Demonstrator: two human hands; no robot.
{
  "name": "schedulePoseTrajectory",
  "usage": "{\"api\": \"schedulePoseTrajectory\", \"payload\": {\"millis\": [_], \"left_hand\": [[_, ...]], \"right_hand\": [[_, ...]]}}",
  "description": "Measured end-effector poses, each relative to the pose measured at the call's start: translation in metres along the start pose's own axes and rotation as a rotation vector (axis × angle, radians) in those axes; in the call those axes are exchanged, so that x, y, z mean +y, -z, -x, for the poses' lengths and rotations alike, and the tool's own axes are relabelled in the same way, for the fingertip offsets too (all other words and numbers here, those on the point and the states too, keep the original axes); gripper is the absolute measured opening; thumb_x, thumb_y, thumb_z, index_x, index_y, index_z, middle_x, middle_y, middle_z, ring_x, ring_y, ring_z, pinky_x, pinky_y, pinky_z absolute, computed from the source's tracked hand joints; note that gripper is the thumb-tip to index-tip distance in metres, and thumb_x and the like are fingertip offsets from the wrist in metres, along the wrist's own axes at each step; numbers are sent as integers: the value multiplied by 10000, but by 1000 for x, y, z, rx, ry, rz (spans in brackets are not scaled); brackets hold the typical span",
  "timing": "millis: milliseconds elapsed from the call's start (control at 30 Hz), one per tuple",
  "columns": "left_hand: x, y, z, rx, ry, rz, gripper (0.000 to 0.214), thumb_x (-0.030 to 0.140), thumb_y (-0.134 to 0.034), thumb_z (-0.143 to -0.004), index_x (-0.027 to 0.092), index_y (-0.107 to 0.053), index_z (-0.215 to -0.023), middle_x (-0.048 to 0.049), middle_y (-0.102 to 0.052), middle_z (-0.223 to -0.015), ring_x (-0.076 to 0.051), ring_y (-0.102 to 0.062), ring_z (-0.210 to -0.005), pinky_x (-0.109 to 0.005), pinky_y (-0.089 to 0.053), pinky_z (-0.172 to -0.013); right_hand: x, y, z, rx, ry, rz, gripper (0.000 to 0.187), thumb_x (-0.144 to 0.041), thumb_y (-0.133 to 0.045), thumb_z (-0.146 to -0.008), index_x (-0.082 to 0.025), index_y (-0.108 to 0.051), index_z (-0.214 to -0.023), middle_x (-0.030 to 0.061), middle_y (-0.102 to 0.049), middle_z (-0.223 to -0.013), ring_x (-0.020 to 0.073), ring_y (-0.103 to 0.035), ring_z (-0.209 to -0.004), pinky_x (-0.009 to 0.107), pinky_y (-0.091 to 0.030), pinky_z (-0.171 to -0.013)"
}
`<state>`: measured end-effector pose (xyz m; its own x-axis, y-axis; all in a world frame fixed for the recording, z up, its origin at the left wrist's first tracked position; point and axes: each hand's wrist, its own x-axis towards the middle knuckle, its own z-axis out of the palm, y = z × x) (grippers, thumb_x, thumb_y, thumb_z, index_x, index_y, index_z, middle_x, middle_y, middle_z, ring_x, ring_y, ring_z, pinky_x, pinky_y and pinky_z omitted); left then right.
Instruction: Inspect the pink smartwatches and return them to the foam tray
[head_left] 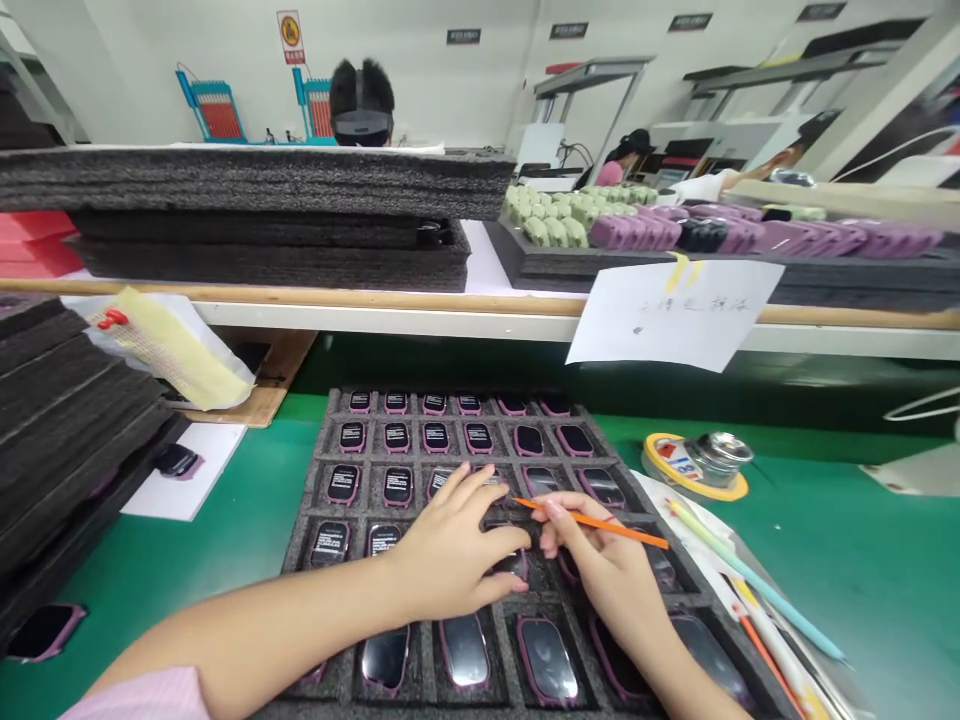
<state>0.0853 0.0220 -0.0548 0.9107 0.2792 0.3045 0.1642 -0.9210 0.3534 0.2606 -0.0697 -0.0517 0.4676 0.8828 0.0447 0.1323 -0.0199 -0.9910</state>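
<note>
A black foam tray lies on the green bench, its compartments holding rows of purple-framed smartwatches. Screens of several watches at the left and back show white text; those at the front and right are dark. My left hand rests over the middle of the tray with fingers spread, partly covering the watches beneath. Between thumb and forefinger, my right hand pinches a thin orange pointed stick. Its tip is close to the left hand's fingers, above a mostly covered watch. Whether it touches that watch I cannot tell.
Right of the tray lie pens and a yellow-rimmed roll with a metal-topped jar. Stacked black foam trays stand at left. A shelf edge crosses ahead, bearing foam and green and purple pieces. Other people are beyond.
</note>
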Motion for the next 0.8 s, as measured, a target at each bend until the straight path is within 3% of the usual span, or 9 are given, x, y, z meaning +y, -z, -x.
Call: {"api": "schedulePoseTrajectory", "payload": {"millis": [133,233,467,667,800], "left_hand": [[1,5,9,67,-69,-33,282,388,-682,-920,203,-674,-1132,-104,-698,-1108,-300,-633,-1175,-576,-435,-1117],[1,5,9,63,-114,-57,206,320,-625,-955,201,-672,-1115,-106,-696,-1073,-256,-665,-1033,-501,-530,-1016],[2,6,9,76,-83,20,196,247,-619,-944,202,-634,-1135,-107,-671,-1124,-286,-635,-1077,-490,-559,-951],[5,8,7,23,68,171,433,194,-761,-831,173,-501,-1177,-101,-663,-1105,-289,-624,-1064,-492,-553,-947],[8,7,6,16,130,206,469,157,-782,-799,183,-472,-1150,-104,-646,-1118,-290,-607,-1082,-492,-539,-948]], "right_hand": [[4,-4,2,2,16,-1,486,-689,-609,-864,-206,-595,-811,12,-645,-631,150,-615,-538,275,-538,-533],[7,-4,5,-5,24,0,433,-647,-545,-930,-231,-522,-810,-21,-614,-607,135,-595,-515,256,-525,-515],[5,-5,12,-70,40,26,374,-552,-453,-1013,-243,-476,-803,-44,-577,-602,114,-574,-496,232,-495,-500],[6,-5,13,-112,89,97,369,-512,-432,-1030,-238,-500,-792,-27,-565,-645,121,-573,-522,250,-483,-522],[5,-4,13,-126,117,141,393,-516,-418,-1033,-240,-507,-769,-12,-566,-666,133,-575,-554,271,-474,-564]]}}
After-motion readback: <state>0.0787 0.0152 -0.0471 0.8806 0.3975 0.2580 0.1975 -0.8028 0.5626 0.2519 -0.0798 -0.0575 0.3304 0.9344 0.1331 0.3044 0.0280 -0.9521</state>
